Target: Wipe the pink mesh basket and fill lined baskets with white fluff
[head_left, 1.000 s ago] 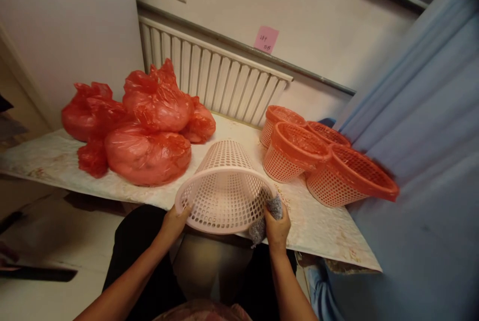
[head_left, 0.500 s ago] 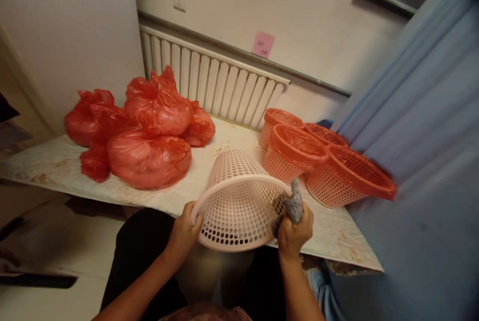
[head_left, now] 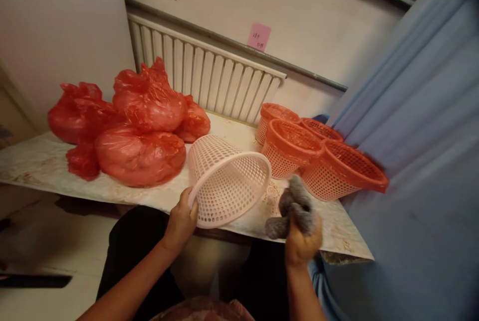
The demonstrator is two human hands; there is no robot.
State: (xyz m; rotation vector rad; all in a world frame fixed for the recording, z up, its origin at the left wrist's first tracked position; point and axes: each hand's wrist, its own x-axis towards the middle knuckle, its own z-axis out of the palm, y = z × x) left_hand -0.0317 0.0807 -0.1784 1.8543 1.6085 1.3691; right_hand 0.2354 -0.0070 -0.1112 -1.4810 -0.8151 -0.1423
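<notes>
Clamping the pale basket (head_left: 232, 191) by its rim in the left hand (head_left: 182, 221), tipped mouth bodyward at the edge of the tabletop (head_left: 228, 125), seemingly keeping its inside in view; clutching the grey cloth (head_left: 299, 206) in the right hand (head_left: 305, 245), clear of the rim, perhaps bunched for firmer grip.

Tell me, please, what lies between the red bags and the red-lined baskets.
The unlined basket, its rim held by the left hand, lies between the bags and the lined baskets, in the head view.

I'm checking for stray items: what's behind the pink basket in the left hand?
Behind the pink basket, the tablecloth shows, then the white radiator. Whatever the basket covers cannot be seen.
</notes>
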